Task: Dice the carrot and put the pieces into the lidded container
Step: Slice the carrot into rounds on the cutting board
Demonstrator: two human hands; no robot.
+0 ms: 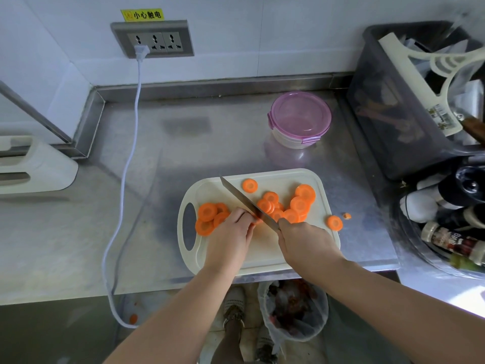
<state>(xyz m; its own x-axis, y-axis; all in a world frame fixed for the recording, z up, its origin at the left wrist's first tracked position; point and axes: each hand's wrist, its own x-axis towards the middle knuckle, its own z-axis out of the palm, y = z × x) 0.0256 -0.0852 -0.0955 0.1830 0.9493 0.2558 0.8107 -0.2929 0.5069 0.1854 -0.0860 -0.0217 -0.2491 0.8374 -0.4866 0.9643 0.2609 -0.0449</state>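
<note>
Many orange carrot rounds [207, 212] on cream plastic cutting board [286, 177] at steel counter [157, 206] front edge, open room at 9 o'clock; right hand [304, 241] grips steel knife [244, 199] pointing 11 o'clock, left hand [231, 235] curled onto one round; purple-lidded container [300, 116], 1 o'clock.

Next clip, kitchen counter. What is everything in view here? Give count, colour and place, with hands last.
carrot slices: roughly fifteen, orange, on the cutting board
carrot scrap: one, orange, on the counter right of the board
cutting board: one, cream, at the counter's front edge
knife: one, steel blade, angled across the board
lidded container: one, clear with purple lid on, behind the board
counter: one, stainless steel
wall socket: one, grey, on the wall
power cord: one, white, from the socket over the counter's front edge
storage bin: one, dark, far right
bottles: several, mixed colours, lower right
waste bin: one, bag-lined, on the floor
left hand: holds carrot slices beside the blade
right hand: grips the knife
</note>
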